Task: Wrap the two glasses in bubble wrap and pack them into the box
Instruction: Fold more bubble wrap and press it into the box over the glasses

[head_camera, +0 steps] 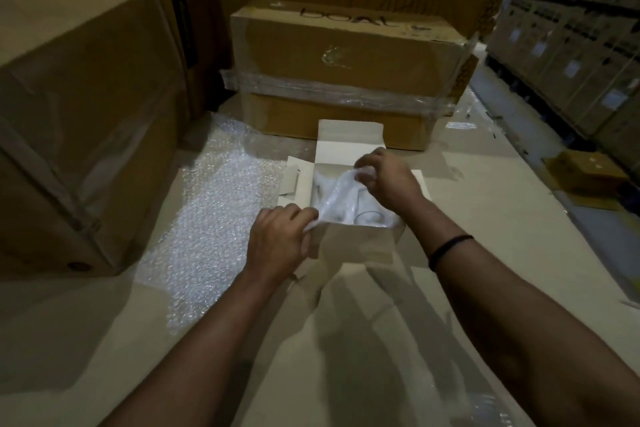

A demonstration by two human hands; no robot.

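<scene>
Left hand (277, 243) is held at the near left corner of the small open box (353, 246), fingers curled, with one edge of a translucent wrap (337, 191) pinched there. Right hand (388, 180) is raised over the far right of the box, and the opposite edge of the wrap is pinched between thumb and fingertips. The wrap is stretched between both hands across the opening. One glass (369, 217) is seen inside the box by its rim; a second cannot be made out. A bubble wrap sheet (214, 218) is laid flat on the pale surface (485, 204) just left of the box. A taped carton (346, 55) is stacked directly behind the box. A black wristband (450, 250) is worn on the right wrist.
</scene>
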